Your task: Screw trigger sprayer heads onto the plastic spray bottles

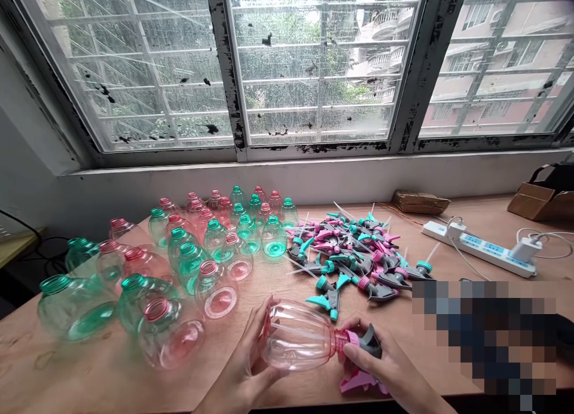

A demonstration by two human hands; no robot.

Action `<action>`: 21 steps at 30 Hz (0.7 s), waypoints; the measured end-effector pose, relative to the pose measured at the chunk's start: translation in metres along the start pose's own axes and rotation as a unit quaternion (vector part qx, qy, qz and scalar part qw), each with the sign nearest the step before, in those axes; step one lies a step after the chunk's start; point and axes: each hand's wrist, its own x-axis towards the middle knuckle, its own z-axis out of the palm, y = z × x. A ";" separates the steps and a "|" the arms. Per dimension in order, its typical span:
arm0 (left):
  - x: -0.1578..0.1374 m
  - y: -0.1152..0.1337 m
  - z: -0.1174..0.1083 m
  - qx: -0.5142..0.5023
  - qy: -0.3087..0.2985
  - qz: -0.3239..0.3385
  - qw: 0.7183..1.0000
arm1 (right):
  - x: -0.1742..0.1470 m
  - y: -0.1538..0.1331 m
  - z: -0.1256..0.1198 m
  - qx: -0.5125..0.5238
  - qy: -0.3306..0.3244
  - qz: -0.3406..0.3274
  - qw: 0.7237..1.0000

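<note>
A clear pink plastic bottle lies sideways in the air above the table's front edge, its base to the left. Around that base my left hand is closed. My right hand grips the pink and grey trigger spray head at the bottle's neck, thumb on the pink collar. The spray head's pink trigger hangs below. Through the clear wall a thin dip tube shows inside the bottle. Just beyond my hands lies a loose spray head in teal and grey.
Several green and pink open-necked bottles stand at the left. A heap of pink, teal and grey spray heads lies behind my hands. A white power strip, cardboard pieces and a blurred patch are at the right.
</note>
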 end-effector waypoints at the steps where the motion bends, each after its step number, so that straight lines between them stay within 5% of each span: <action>1: 0.000 -0.001 -0.001 0.001 0.000 -0.001 1.000 | 0.000 0.000 0.000 0.003 -0.001 0.001 1.000; 21: -0.006 0.014 0.007 0.012 -0.004 -0.038 0.999 | 0.000 -0.005 0.003 -0.020 -0.001 0.008 1.000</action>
